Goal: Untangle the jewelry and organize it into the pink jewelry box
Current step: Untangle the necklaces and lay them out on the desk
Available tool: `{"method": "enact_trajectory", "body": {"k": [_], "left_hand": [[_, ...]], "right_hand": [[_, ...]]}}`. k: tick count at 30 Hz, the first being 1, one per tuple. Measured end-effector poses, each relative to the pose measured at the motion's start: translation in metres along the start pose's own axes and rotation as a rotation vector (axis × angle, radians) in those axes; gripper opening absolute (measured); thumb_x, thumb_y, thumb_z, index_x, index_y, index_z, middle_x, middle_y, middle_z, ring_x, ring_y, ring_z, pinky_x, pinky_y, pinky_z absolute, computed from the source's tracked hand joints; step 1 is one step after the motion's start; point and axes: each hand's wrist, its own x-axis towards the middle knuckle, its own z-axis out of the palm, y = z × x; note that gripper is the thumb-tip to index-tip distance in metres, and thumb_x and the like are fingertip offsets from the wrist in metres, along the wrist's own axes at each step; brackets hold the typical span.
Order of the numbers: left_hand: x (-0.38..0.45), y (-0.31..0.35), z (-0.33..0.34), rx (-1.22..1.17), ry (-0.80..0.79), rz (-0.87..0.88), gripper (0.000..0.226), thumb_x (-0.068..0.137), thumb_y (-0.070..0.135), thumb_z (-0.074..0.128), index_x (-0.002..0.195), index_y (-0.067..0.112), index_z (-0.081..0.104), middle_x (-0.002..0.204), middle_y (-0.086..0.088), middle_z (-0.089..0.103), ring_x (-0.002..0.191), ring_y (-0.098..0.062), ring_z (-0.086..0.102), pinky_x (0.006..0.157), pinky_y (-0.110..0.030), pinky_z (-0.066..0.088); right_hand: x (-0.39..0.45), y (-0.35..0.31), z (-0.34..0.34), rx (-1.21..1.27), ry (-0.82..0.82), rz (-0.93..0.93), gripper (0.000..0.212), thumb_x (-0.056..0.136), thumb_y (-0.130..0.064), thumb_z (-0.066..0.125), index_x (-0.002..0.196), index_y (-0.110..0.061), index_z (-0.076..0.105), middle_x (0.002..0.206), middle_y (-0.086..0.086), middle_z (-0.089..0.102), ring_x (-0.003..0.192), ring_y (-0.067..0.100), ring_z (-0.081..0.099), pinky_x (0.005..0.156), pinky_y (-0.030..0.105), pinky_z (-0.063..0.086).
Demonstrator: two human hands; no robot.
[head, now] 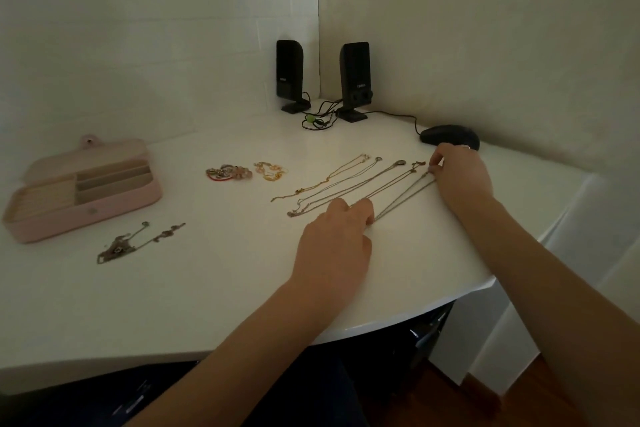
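Fingertips of the right hand point(462, 180) are pinching the far end of a thin silver chain necklace point(403, 196), while the left hand point(334, 239) is pressing its near end onto the white desk point(207, 288). Pulling gently should be laying it straight beside the other chains. Well to the left, the open pink rectangular jewelry box point(86, 196) is waiting.

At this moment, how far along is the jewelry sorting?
Done: several necklaces lie straightened in a row. In hand: left hand and right hand stretch another chain. Left: tangled chains and two small jewelry piles; the open pink jewelry box looks empty.
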Motion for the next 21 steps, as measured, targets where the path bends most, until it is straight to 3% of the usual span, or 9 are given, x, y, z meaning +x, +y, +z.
{"method": "enact_trajectory", "body": {"k": [7, 11, 17, 19, 21], "left_hand": [[0.001, 0.000, 0.004, -0.029, 0.005, -0.001, 0.022, 0.089, 0.014, 0.046, 0.105, 0.018, 0.061, 0.102, 0.003, 0.052, 0.095, -0.016, 0.051, 0.083, -0.029, 0.043], [0.001, -0.004, 0.005, -0.058, 0.081, 0.055, 0.029, 0.088, 0.018, 0.049, 0.113, 0.018, 0.064, 0.112, 0.005, 0.060, 0.108, -0.014, 0.050, 0.092, -0.025, 0.039], [-0.001, -0.006, 0.011, 0.069, -0.082, 0.149, 0.054, 0.086, 0.041, 0.022, 0.101, 0.013, 0.066, 0.104, -0.003, 0.067, 0.097, -0.018, 0.060, 0.090, -0.037, 0.047], [0.000, -0.006, 0.010, -0.029, -0.044, 0.127, 0.039, 0.093, 0.035, 0.035, 0.104, 0.015, 0.067, 0.109, -0.002, 0.067, 0.104, -0.017, 0.058, 0.097, -0.036, 0.044], [-0.002, -0.007, 0.005, -0.146, 0.037, 0.110, 0.030, 0.094, 0.029, 0.046, 0.116, 0.021, 0.065, 0.127, 0.003, 0.061, 0.124, -0.010, 0.048, 0.108, -0.029, 0.033]], "right_hand": [[0.002, 0.004, 0.001, 0.007, 0.026, 0.049, 0.020, 0.094, -0.021, 0.054, 0.108, -0.006, 0.057, 0.109, 0.016, 0.055, 0.093, 0.028, 0.055, 0.076, 0.035, 0.044], [-0.001, 0.003, 0.004, 0.001, 0.054, -0.001, 0.023, 0.096, -0.024, 0.048, 0.108, -0.006, 0.056, 0.106, 0.017, 0.055, 0.092, 0.030, 0.056, 0.076, 0.040, 0.048], [-0.003, 0.002, 0.003, -0.016, 0.041, 0.009, 0.024, 0.096, -0.025, 0.049, 0.107, -0.005, 0.054, 0.106, 0.017, 0.054, 0.092, 0.031, 0.056, 0.079, 0.043, 0.050], [-0.006, 0.000, 0.003, -0.019, 0.076, -0.014, 0.028, 0.099, -0.027, 0.040, 0.107, -0.002, 0.052, 0.104, 0.019, 0.054, 0.092, 0.033, 0.054, 0.075, 0.040, 0.046], [-0.011, -0.004, 0.003, -0.023, 0.111, -0.058, 0.031, 0.100, -0.028, 0.034, 0.104, -0.002, 0.051, 0.101, 0.019, 0.055, 0.089, 0.033, 0.054, 0.070, 0.038, 0.043]]}}
